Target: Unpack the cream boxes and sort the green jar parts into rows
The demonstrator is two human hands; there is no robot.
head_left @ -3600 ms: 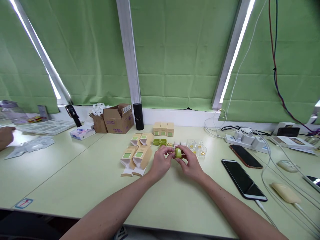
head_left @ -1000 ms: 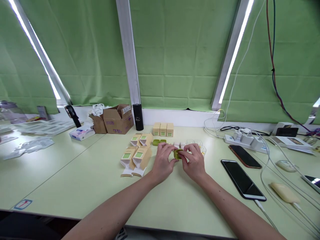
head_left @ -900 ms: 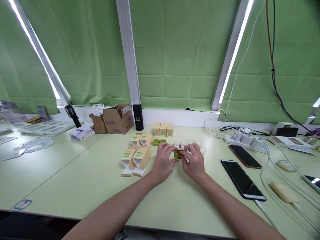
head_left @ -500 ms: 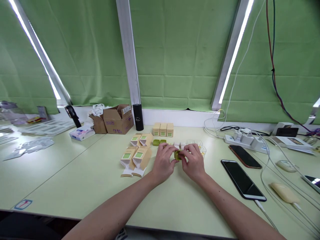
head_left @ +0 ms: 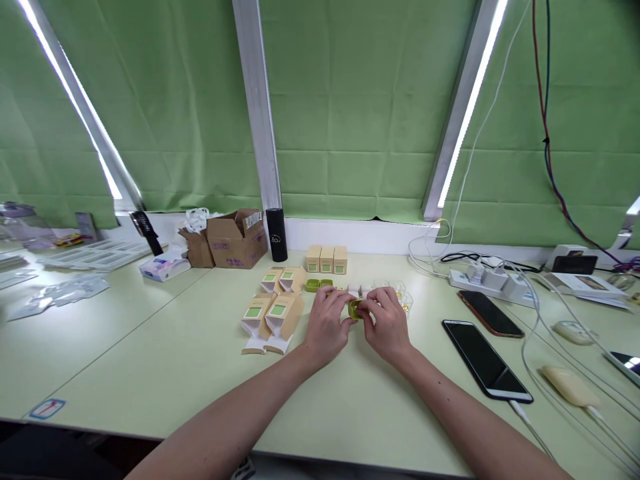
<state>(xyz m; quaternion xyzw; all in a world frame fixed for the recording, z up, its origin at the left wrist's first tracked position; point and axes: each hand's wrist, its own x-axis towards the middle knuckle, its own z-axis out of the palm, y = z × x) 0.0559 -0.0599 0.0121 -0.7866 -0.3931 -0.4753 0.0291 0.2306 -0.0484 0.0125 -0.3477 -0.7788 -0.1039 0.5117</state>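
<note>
Between my hands is a small olive-green square container (head_left: pixel 355 309), partly hidden by fingers. My left hand (head_left: pixel 326 321) grips its left side with thumb and fingertips. My right hand (head_left: pixel 387 320) is closed at its right side, fingertips pressed to the inside or rim; whether they pinch something small there, I cannot tell. Just beyond my left hand sit two similar green containers (head_left: pixel 313 285) side by side. Small clear round cups (head_left: pixel 406 301), some with yellowish bits, stand behind my right hand. To the left lie several opened tan cartons (head_left: pixel 283 313) with green labels.
Three closed tan boxes (head_left: pixel 327 259) stand in a row at the back. A black cylinder (head_left: pixel 277 235) and a cardboard box (head_left: pixel 237 240) are left of them. On the right lie a white-edged phone (head_left: pixel 486 360), another phone (head_left: pixel 490 313), a power strip (head_left: pixel 493 285) and loose cables.
Both hands stay in nearly the same place around the green container, which appears tilted very slightly differently. Nothing else has visibly moved.
</note>
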